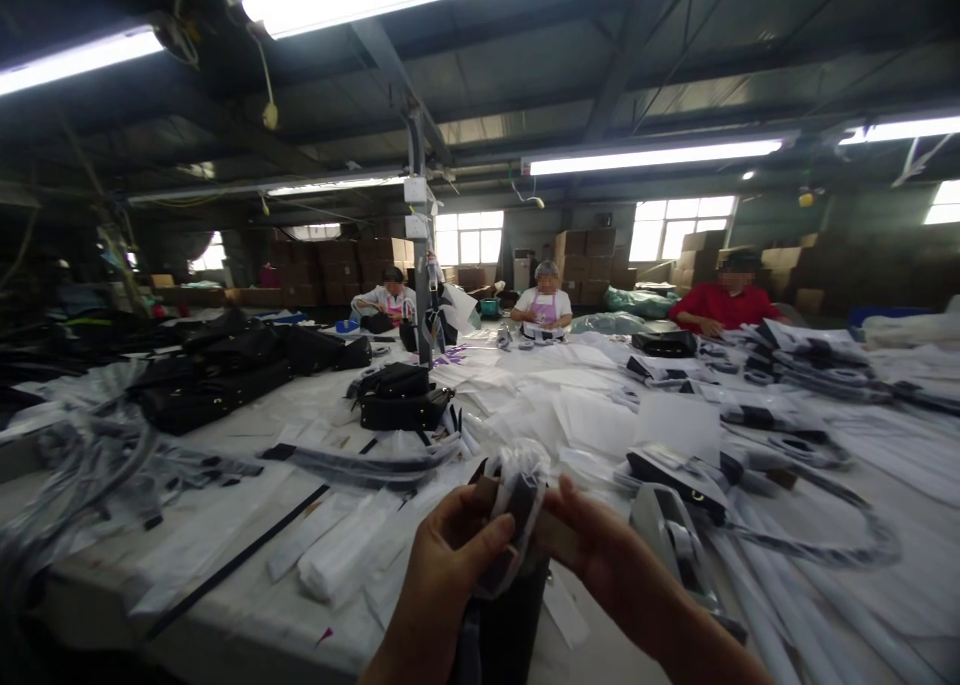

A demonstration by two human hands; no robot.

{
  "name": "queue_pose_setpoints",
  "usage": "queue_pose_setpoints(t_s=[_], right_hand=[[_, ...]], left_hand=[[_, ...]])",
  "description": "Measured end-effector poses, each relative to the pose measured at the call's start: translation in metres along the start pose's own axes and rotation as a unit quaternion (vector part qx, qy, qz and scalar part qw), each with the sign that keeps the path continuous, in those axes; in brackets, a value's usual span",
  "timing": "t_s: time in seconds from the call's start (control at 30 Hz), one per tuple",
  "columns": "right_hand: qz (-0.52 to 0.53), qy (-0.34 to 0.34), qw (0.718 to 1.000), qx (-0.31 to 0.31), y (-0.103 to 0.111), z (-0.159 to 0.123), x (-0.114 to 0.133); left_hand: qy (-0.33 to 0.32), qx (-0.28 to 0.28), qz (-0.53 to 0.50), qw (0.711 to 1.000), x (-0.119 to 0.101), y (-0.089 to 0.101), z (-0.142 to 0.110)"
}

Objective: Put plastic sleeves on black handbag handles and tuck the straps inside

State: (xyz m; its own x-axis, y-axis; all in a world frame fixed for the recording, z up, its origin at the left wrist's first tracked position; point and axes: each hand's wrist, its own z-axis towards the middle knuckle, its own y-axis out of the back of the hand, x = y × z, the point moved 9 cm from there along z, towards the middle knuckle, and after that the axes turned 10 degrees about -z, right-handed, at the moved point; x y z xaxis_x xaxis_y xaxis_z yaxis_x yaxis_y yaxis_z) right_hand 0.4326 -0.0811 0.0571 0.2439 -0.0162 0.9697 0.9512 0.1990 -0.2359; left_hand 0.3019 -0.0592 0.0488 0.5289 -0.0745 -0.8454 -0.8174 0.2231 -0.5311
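My left hand [465, 545] is closed around a coiled dark strap [517, 500] wrapped in clear plastic, thumb pressed across its near face. Close against the coil's right side is my right hand [600, 550], fingers stretched out and slightly blurred; some fingertips are hidden by the coil. A black piece [514, 625] hangs or lies below the coil, between my forearms. Just right of my right hand stands a grey tape dispenser [675, 545]. A black bag [405, 400] sits beyond my hands on the table.
More black bags [217, 365] are heaped at the left. Plastic-wrapped straps [97, 475] spill over the left edge. White sheets [525, 395] cover the table [247, 565] centre, around a metal post [421, 285]. Wrapped bags [810, 355] are stacked at right. Several people [731, 305] work across the table.
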Motion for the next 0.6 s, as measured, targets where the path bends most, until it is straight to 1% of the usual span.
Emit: queue_pose_setpoints(t_s=[0.07,0.1,0.17,0.23,0.37,0.43,0.5,0.6], right_hand=[[0.076,-0.018,0.997,-0.007,0.002,-0.003,-0.012],[0.094,-0.014,0.995,-0.007,0.001,-0.004,-0.015],[0.098,0.010,0.995,-0.010,-0.003,-0.006,-0.019],[0.075,0.030,0.996,-0.033,-0.005,-0.007,-0.022],[-0.009,0.064,0.990,-0.122,-0.004,-0.008,-0.024],[-0.038,0.084,0.985,-0.145,-0.005,-0.008,-0.023],[-0.050,0.098,0.981,-0.161,-0.007,-0.006,-0.023],[-0.070,0.114,0.973,-0.189,-0.007,-0.005,-0.025]], left_hand=[[-0.014,-0.018,0.011,1.000,-0.004,0.003,-0.002],[-0.020,-0.025,0.017,0.999,-0.005,0.004,-0.002],[-0.032,-0.030,0.035,0.998,-0.009,0.005,-0.003],[-0.049,-0.030,0.060,0.997,-0.013,0.006,-0.005],[-0.082,-0.022,0.125,0.989,-0.018,0.005,-0.009],[-0.118,-0.014,0.168,0.979,-0.022,0.002,-0.013],[-0.171,-0.010,0.212,0.962,-0.029,-0.003,-0.018],[-0.230,-0.015,0.249,0.941,-0.034,-0.007,-0.025]])
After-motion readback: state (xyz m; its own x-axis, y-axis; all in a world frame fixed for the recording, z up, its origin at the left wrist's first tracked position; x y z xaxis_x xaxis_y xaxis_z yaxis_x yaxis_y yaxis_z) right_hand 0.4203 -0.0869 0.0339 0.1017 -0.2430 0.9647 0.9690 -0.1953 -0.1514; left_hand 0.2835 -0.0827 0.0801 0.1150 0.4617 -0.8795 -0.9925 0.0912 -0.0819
